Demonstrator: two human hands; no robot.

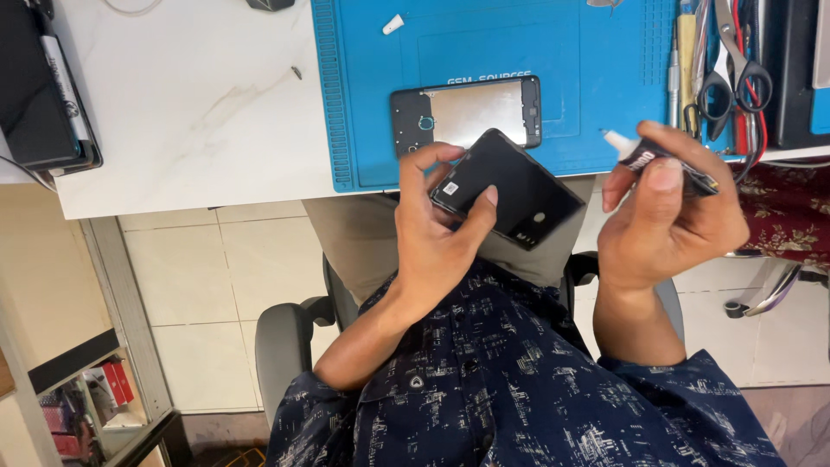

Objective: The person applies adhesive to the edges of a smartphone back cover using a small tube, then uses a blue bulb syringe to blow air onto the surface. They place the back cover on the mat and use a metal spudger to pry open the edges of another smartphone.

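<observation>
**Left hand grips black phone panel, right hand holds glue tube**

Left hand (432,229) is closed round a black phone panel (510,188), thumb pressed on its near edge, fingers curled behind the far corner. Panel is flat, rectangular w/ rounded corners, matte black, tilted so one corner points down-right. A small white sticker sits near the thumb end; a small round hole & a few tiny light marks show toward the lower corner. It is held off the desk, above the lap, just below the desk edge.

Right hand (670,212) is clenched on a small dark glue tube (661,160) w/ a white nozzle; nozzle pointing up-left, toward the panel but apart from it. Thumb lies along the tube body.

Just beyond the left hand's fingertips, a phone frame (467,112) lies flat on the blue work mat (605,78): black border, pale brownish centre, a small ring near its left end. Beyond the right hand, scissors (735,69) & other tools stand at the mat's edge. White desk (190,104) lies further left of the left hand.
</observation>
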